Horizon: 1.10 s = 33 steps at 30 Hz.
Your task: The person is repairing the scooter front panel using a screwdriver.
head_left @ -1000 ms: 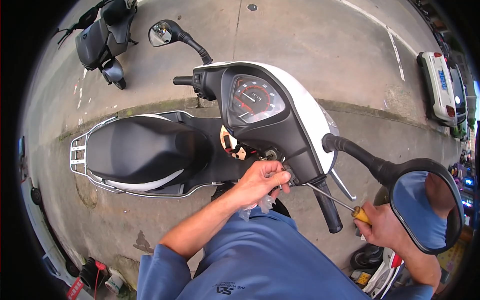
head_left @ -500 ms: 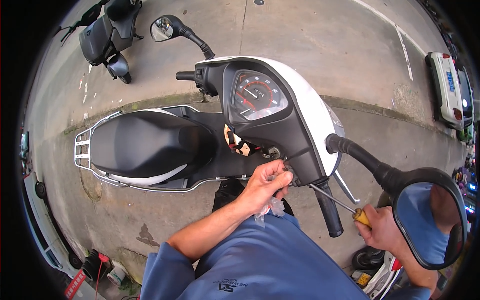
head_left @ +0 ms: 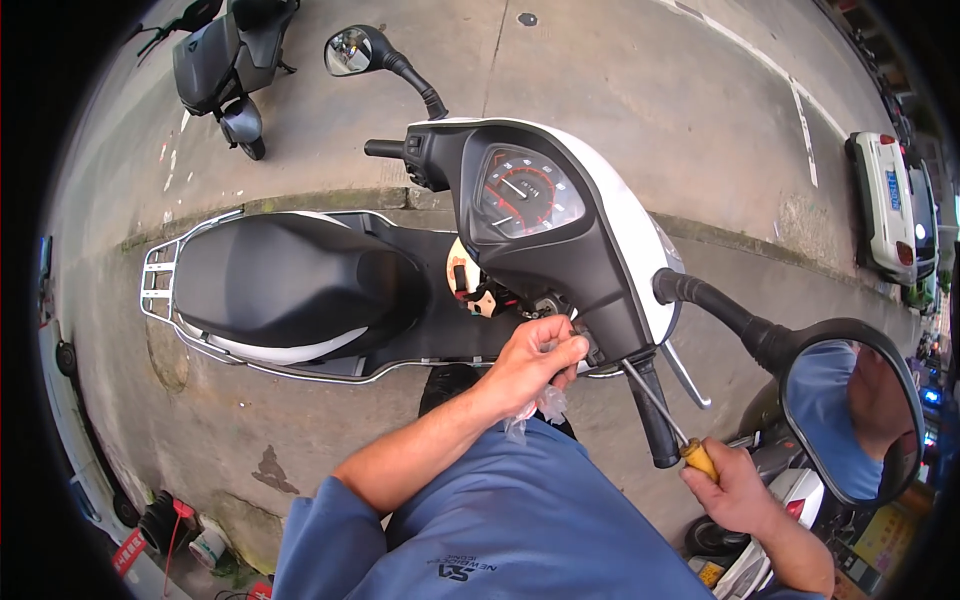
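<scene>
Slanting across four o'clock of the scene, a screwdriver (head_left: 699,460) with a yellow handle points its shaft toward eleven, up to the dark handlebar housing (head_left: 600,303) of a scooter; I can't make out what the tip meets. The person's right hand (head_left: 737,490) is wrapped round the handle. The left hand (head_left: 543,362) is at the housing's lower edge, fingers curled, thumb pressed to forefinger; what sits between those two I can't tell. Crumpled clear plastic (head_left: 550,404) hangs from its curled fingers. Just beside the shaft is a black rubber grip (head_left: 655,420), with a silver lever (head_left: 690,382) at its two o'clock. Farther out, the speedometer (head_left: 525,195) is near one o'clock, the black seat (head_left: 290,285) at nine, and a large mirror (head_left: 850,420) between three and four. A grey scooter (head_left: 210,75) stands between ten and eleven, a white car (head_left: 880,205) between two and three.
</scene>
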Available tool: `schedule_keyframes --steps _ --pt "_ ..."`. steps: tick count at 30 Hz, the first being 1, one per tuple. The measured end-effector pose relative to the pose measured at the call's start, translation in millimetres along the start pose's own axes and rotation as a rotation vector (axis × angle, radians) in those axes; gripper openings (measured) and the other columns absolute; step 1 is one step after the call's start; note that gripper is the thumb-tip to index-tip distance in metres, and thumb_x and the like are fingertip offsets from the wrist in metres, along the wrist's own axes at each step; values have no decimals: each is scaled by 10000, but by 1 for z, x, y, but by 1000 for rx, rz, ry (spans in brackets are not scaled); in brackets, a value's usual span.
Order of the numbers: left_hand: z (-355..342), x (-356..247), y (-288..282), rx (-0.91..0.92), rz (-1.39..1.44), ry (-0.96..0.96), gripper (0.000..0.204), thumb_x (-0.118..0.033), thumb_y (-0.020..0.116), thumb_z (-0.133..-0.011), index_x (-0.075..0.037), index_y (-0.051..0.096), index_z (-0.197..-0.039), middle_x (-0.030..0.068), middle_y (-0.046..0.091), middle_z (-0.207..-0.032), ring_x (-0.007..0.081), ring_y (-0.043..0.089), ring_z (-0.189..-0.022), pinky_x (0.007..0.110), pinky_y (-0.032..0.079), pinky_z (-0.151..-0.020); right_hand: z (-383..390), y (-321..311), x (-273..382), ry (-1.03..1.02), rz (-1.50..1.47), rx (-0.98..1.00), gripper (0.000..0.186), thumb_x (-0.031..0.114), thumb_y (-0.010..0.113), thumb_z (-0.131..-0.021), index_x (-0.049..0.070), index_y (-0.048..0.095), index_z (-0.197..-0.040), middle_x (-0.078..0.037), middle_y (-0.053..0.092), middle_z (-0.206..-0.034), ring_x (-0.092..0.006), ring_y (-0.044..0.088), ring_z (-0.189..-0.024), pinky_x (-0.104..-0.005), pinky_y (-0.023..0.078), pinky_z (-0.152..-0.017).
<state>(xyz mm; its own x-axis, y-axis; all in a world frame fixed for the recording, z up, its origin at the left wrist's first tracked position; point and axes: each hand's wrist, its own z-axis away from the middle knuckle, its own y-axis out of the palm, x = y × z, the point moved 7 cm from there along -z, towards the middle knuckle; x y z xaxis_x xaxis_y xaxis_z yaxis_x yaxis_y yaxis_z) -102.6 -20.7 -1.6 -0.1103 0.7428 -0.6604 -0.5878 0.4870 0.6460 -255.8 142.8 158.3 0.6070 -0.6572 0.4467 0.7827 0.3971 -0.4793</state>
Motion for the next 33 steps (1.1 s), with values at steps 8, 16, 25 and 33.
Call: schedule_keyframes --steps 8,16,25,33 --pt "-2 0 0 26 6 -22 304 -274 659 -953 -84 501 -775 11 561 -635 67 495 -544 228 383 -505 -3 -3 15 -34 58 -69 261 174 655 -890 -13 477 -849 -213 542 -597 -438 591 -602 -452 439 -519" --pt "-2 0 0 18 -4 -24 310 -265 657 -954 -88 503 -752 8 566 -628 67 493 -535 232 384 -505 -21 -17 12 -148 188 -21 272 215 665 -871 2 494 -875 -197 557 -584 -436 591 -588 -479 461 -537" --pt "-2 -1 0 24 39 -55 307 -265 669 -945 -82 509 -757 5 553 -630 68 488 -527 231 384 -497 -35 -19 3 -143 280 6 222 132 647 -840 -19 488 -872 -209 545 -587 -445 603 -588 -459 482 -537" --pt "-3 -4 0 49 40 -95 314 -269 677 -939 -77 522 -744 4 540 -613 69 477 -519 237 375 -487 -38 -20 1 -134 271 8 226 126 659 -827 -16 493 -885 -220 551 -590 -455 603 -598 -472 483 -538"
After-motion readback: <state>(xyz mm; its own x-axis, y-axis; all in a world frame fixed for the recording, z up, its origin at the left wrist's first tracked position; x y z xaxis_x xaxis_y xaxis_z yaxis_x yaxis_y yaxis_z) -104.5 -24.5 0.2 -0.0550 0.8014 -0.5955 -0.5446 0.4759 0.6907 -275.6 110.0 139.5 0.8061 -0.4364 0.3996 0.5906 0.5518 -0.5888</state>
